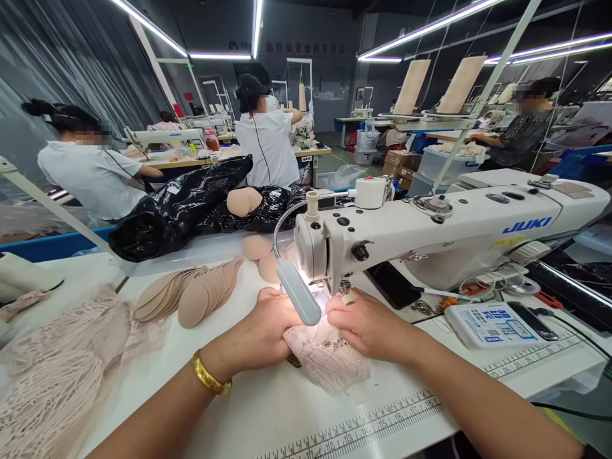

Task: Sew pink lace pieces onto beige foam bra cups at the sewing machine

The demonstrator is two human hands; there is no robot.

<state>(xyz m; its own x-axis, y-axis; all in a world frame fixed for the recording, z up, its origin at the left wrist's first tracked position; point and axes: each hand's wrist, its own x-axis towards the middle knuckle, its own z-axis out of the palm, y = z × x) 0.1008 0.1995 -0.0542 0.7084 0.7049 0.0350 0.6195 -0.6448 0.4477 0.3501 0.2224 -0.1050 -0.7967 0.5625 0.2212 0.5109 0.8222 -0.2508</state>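
Observation:
A piece of pale pink lace fabric [329, 360] lies on the table under the head of the white sewing machine [430, 223]. My left hand [272, 322] is closed on its left side, with a gold bangle on the wrist. On the other side, my right hand [366, 322] grips the lace close to the needle area, fingers bent together. A grey lamp [299, 293] on a bendy neck shines on the spot between both hands and hides the needle and part of the left fingers.
Stacked beige oval pads [191, 293] and a heap of lace [57, 357] lie on the left. Black plastic bags [186, 204] sit behind. At right are a dark phone [393, 284] and a white power bank [500, 324]. A ruler strip [373, 427] runs along the front edge. Several people work beyond.

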